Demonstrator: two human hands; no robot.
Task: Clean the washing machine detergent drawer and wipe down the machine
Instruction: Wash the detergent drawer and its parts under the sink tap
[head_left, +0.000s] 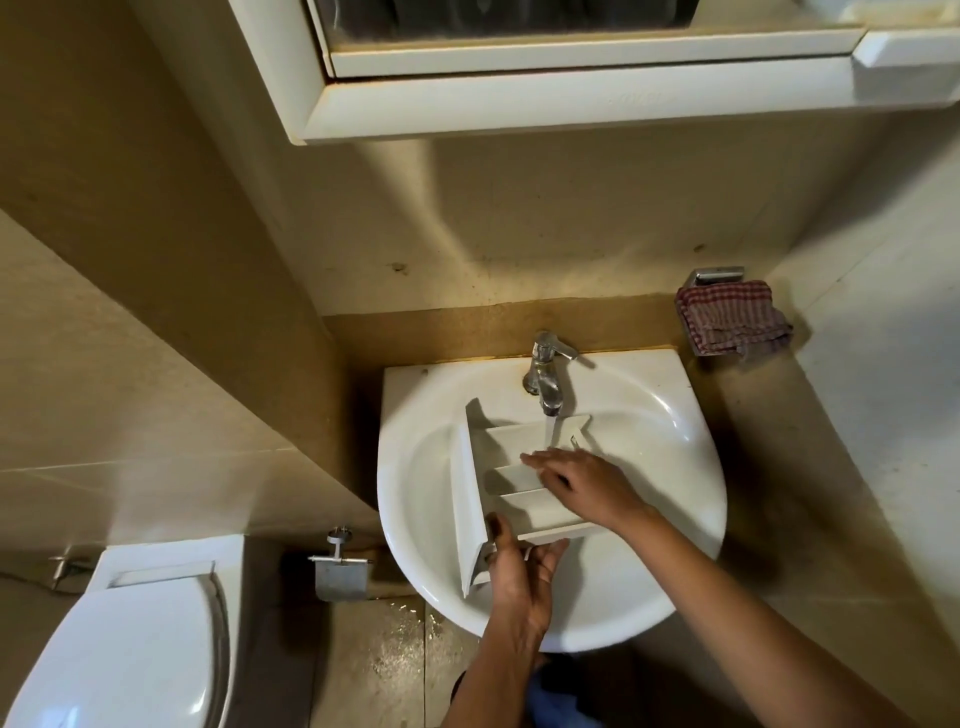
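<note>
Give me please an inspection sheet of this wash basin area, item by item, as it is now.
Surface: white ceramic wash basin; chrome tap is running.
Job's things: white plastic detergent drawer lies in the basin, its far end under the water stream; no washing machine in view.
Clutter: red-checked cloth hangs on a metal wall holder, right of the basin.
Grippers: left hand grips the drawer's near corner; right hand lies flat, fingers straight, on the compartments.
Cables: nothing seen.
Surroundings: white toilet at left, metal paper holder beside it, white mirror cabinet above, wet tiled floor below.
</note>
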